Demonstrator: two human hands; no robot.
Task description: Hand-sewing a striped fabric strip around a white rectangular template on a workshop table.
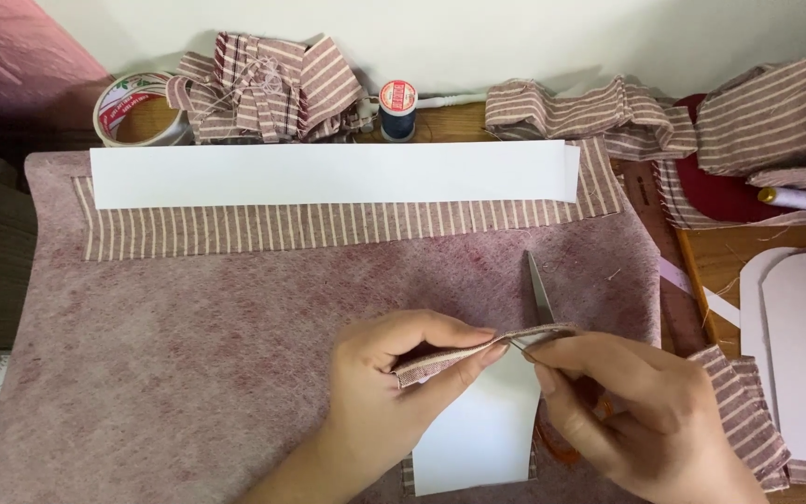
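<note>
Two hands are closed on one folded strip of maroon-and-cream striped cloth (pixel 478 353) above a white paper rectangle (pixel 476 434); the left hand (pixel 394 373) pinches its fold, while the right hand (pixel 622 392) also grips steel scissors (pixel 540 299), blades on its end. A long striped band under a long white paper template (pixel 328 175) appears prepared; folded striped pieces (pixel 268 89) lie behind; open pink felt mat (pixel 188 355) is left on the near left.

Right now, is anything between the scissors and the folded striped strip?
Nothing visible. The left hand pinches the strip, and the right hand holds the scissors right at its end, blades pointing away over the felt mat.
</note>
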